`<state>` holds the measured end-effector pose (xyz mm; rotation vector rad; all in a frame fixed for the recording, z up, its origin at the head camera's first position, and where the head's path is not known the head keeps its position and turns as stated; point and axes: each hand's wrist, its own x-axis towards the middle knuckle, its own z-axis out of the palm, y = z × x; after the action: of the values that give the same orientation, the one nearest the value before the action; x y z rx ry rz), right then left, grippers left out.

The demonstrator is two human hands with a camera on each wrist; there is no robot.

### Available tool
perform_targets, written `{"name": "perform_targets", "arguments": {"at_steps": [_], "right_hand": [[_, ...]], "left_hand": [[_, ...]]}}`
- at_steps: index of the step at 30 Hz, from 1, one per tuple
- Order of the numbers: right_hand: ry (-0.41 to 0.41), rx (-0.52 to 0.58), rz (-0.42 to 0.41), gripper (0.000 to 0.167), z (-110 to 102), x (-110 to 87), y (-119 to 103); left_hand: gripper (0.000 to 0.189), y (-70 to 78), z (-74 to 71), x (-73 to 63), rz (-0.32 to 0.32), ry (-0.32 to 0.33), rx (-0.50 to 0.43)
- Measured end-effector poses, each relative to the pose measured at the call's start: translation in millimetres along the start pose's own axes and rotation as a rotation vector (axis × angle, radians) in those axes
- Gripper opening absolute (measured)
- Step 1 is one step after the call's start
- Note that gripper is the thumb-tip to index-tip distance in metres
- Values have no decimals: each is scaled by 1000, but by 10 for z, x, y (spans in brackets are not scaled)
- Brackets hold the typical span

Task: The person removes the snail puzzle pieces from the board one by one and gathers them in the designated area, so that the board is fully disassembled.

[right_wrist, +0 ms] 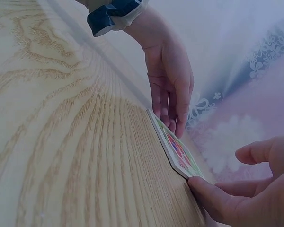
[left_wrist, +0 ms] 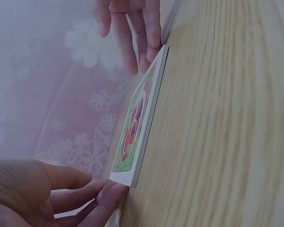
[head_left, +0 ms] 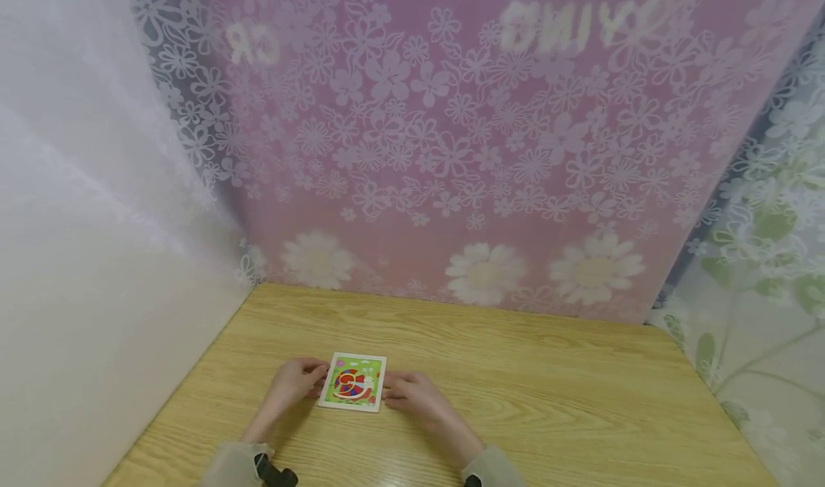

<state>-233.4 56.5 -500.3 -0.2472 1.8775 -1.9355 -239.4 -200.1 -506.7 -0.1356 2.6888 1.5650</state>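
Note:
A small square puzzle board (head_left: 352,382) lies flat on the wooden table, with a pale frame round a green picture of a red and blue snail. My left hand (head_left: 298,385) is at its left side; in the left wrist view that hand's fingertips (left_wrist: 112,191) touch the board's edge, the thumb apart from it. On the opposite side rests my right hand (head_left: 415,399). The right wrist view has its index fingertip (right_wrist: 198,182) against the board's edge (right_wrist: 177,171), thumb raised. Neither hand lifts the board.
The wood-grain table (head_left: 515,379) extends to the right and behind the board. A pink flowered curtain (head_left: 451,150) hangs along the back edge, a white sheet (head_left: 97,258) on the left, and a leaf-patterned curtain (head_left: 767,293) on the right.

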Motion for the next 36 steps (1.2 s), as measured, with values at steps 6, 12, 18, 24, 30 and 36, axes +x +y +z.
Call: {"name": "perform_targets", "arguments": {"at_steps": [6,12,18,24,30,36], "right_hand": [[7,10,-1,49,-64,-22,16],[-9,12,-17,51,-125,-52,26],[-28,0,-30,52,-202,-106,12],[-24,-8,-16,53,-266,-149,3],[-32,-23,-8,53,-343,-175,12],[-16,-30,-20,54,-413,-199,22]], "left_hand": [[22,-1,65,15,17,0,-2],[21,10,119,14,26,-2,8],[21,51,169,3,42,-13,13],[20,93,224,3,61,-21,26],[20,120,296,-14,78,-21,22],[20,157,364,-19,83,-20,27]]}}
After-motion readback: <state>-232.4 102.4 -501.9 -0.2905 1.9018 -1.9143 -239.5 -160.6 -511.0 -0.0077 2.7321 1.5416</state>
